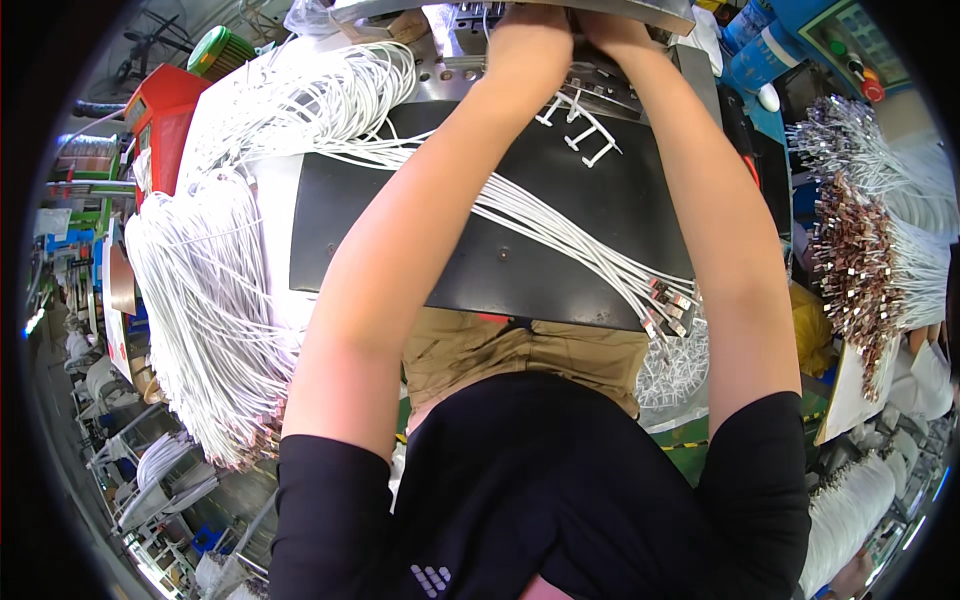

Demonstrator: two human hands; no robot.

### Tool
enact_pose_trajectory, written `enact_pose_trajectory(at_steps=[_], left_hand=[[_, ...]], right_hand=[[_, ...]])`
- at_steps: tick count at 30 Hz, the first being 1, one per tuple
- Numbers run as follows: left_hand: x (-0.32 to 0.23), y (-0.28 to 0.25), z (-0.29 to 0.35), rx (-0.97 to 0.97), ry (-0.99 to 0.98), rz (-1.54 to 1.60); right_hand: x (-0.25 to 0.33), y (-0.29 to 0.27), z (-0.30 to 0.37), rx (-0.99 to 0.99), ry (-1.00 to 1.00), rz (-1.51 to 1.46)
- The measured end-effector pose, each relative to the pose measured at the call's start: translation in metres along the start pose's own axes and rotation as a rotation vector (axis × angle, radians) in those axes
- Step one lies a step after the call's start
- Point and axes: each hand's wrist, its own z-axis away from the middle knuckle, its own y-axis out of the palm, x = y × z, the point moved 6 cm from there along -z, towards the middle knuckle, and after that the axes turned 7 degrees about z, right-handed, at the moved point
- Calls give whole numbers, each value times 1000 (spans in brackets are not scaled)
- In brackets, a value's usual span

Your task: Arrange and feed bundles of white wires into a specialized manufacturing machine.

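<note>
Both arms reach away from me to a metal press at the top of the view. My left hand [530,48] is in the gap under its upper plate [645,12], and my right hand [612,32] is close beside it. The fingers of both are hidden, so what they hold, if anything, does not show. Below the hands, a white branched plastic runner [582,128] lies at the far edge of a black board [530,285]. A bundle of white cables [560,235] crosses that board under my left forearm, its metal-ended connectors [668,300] at the near right.
Looped white cables [330,85] and a hanging cable pile [200,310] fill the left side, near a red box [170,120]. On the right are cable bundles with brownish connectors [855,270]. A bag of white plastic scraps [675,370] sits below the board.
</note>
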Motion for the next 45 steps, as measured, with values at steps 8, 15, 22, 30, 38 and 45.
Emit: enact_pose_trajectory(at_steps=[8,15,22,30,38,45], left_hand=[[44,-32,38,-126,253,-104],[49,-13,27,32,88,-216],[65,0,31,-114,133,-233],[36,-114,154,201,-231,787],[61,-104,418,166,-1309,1776],[101,-92,432,-317,-1399,1440]], right_hand=[[113,-20,68,237,-241,399],[133,-33,71,-190,-404,507],[101,-4,74,-47,-206,596],[83,-166,168,-37,101,177],[110,-200,432,297,492,544],[99,-136,507,377,1309,-152]])
